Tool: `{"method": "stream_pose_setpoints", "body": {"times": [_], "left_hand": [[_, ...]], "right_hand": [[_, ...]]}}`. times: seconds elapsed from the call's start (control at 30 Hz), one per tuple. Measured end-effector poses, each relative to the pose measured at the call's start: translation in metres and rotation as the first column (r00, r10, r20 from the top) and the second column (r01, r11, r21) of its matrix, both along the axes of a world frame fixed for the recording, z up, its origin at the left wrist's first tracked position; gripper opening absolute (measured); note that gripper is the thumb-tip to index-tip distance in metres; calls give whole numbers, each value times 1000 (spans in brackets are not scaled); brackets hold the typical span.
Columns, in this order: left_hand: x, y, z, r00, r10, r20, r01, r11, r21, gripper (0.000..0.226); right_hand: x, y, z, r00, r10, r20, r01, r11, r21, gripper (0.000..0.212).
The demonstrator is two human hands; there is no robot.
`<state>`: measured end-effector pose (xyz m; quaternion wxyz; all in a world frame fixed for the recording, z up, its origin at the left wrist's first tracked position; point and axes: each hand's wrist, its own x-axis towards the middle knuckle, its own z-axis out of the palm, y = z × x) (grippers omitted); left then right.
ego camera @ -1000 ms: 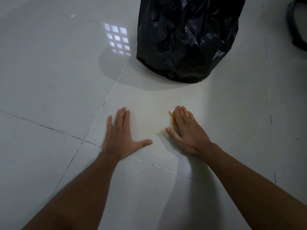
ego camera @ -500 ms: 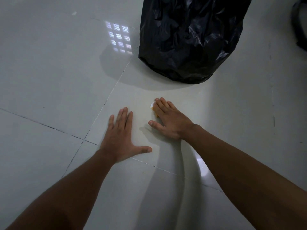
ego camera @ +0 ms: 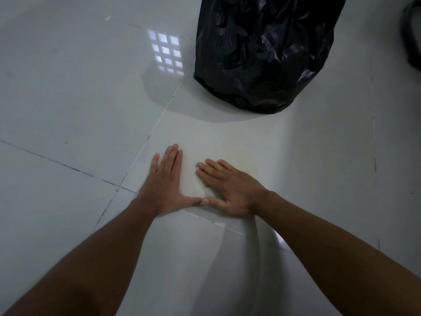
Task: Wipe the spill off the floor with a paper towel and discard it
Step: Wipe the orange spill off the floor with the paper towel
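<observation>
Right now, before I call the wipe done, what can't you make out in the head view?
- Paper towel: almost wholly under the right hand; only an orange-stained scrap peeks out.
- Floor beneath both palms, including the left hand: any residue there is hidden.
- Black bin bag: top cut off by the frame, so its opening is unseen.
- Dark object at right edge: cropped, unidentifiable.

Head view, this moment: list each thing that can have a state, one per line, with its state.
left hand: flat on the floor, fingers together, empty, thumb tip meeting the right thumb.
right hand: palm down, pressing the paper towel to the tile.
paper towel: almost hidden under the right hand, only an orange-stained edge shows.
spill: faint yellowish smear left on the tile.
black trash bag: standing upright beyond the hands, top out of frame.
</observation>
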<state>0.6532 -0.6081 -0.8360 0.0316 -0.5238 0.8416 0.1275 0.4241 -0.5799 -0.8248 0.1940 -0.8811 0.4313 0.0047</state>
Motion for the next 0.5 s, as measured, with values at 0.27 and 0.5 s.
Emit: {"method": "stream_pose_setpoints", "body": {"times": [0.27,0.5], "left_hand": [[-2,-1,1,999,33,10,-33,999,29,153],[-4,0,0,999,46,-1,-46,999,18,152]], "right_hand": [[-37,32,-1,997,17,-70,-20,999,-47,82],[-78,41,1,963,-209,-169,188,974,-129,87]]}}
